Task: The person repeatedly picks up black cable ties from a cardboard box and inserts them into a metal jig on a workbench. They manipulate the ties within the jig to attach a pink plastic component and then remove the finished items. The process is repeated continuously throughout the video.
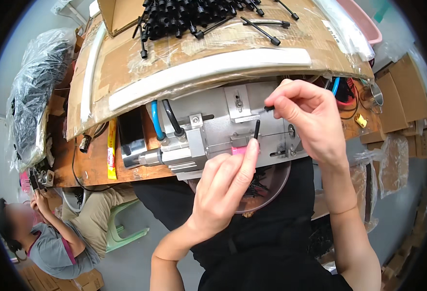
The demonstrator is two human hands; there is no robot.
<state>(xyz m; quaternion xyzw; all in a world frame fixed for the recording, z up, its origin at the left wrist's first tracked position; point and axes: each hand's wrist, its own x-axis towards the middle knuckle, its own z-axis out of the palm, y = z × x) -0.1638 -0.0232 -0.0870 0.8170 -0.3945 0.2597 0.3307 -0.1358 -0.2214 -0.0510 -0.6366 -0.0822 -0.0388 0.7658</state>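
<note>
My left hand (225, 186) is closed in front of a metal fixture (218, 106), with a short black rod (257, 128) standing up from between thumb and forefinger. Farther right and higher, my right hand (310, 114) pinches a small black piece (269, 108), mostly covered by the fingertips. The two black pieces are apart. Just beyond my left fingers, a pink block (239, 150) sits on the fixture, near a thin metal rod. A metal cylinder (182, 153) with a blue hose (156, 119) and a black hose (173, 118) is mounted at the fixture's left.
Cardboard (102, 72) above the fixture carries a heap of black stemmed parts (179, 17) and white foam strips (213, 72). Below the fixture, a bowl (276, 189) holds black pieces. A yellow tube-shaped packet (111, 150) lies left. Another person (60, 242) works at the lower left.
</note>
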